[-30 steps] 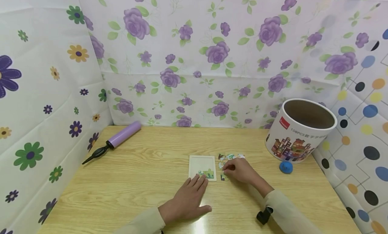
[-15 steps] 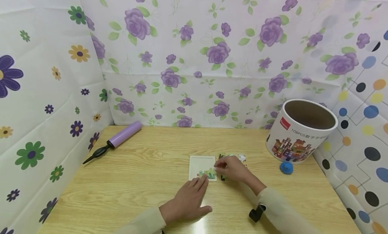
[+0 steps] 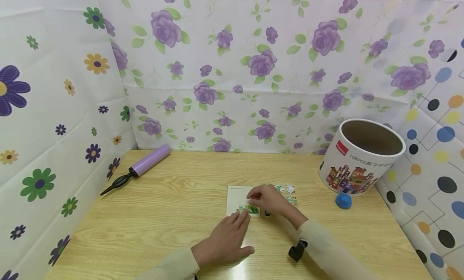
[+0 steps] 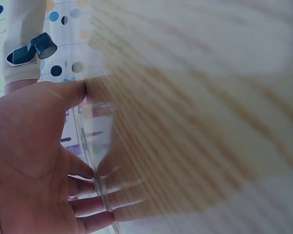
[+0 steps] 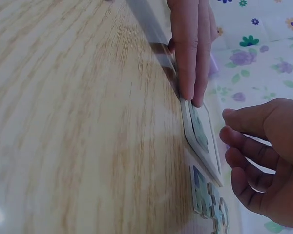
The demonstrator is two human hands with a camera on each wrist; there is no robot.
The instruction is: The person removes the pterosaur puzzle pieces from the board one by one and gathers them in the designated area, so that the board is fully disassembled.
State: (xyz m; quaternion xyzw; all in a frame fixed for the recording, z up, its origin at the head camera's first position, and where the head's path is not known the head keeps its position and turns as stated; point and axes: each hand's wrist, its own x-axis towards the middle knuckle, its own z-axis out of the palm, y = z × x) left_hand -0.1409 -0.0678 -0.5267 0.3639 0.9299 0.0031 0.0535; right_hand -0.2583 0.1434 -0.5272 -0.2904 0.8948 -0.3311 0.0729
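A square wooden puzzle board lies mid-table, with several joined green puzzle pieces in its lower right part. My left hand lies with fingers extended, the fingertips resting on the board's near edge and lowest pieces. Over the board's right side is my right hand, thumb and forefinger pinched together on a small puzzle piece that the fingers mostly hide. In the right wrist view, the right hand hovers beside the board, its other fingers curled. More loose puzzle pieces lie right of the board, partly covered by that hand.
A large white printed bucket stands at the back right, with a small blue object before it. A purple hand pump with a black nozzle lies at the back left. Patterned cloths enclose the table.
My right hand has moved left from the loose pieces to over the board's right side, fingers pinched. My left hand has stayed at the board's near edge.
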